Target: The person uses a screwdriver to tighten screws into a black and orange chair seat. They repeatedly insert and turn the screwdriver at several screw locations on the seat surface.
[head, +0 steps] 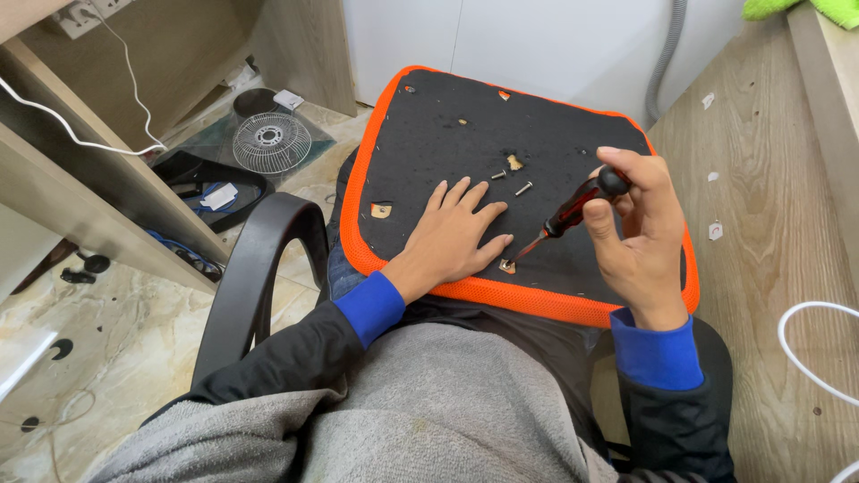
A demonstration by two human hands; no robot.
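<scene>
Couple of loose screws (511,182) already out on the seat pad (447,125). Screwdriver (573,207) is gripped in right hand (640,233), tip at near-edge hole; left hand (452,237) laid flat, fingers spread.

Two bare hands, one screwdriver and one upturned seat cushion showed in the view from the head camera.

One black fabric seat base with an orange mesh edge (429,116) lay across the person's lap; one left hand (452,234) and one right hand (637,228) were on or over it, with one red-and-black-handled screwdriver (573,211). Two small loose silver screws (524,188) lay on the black fabric, beside one pale brass-coloured fitting (514,163). Two bare wooden mounting holes showed near the front edge (381,210). One black curved armrest (255,268), one round white wire fan grille (271,141) and one grey ribbed hose (667,54) were also counted.
</scene>
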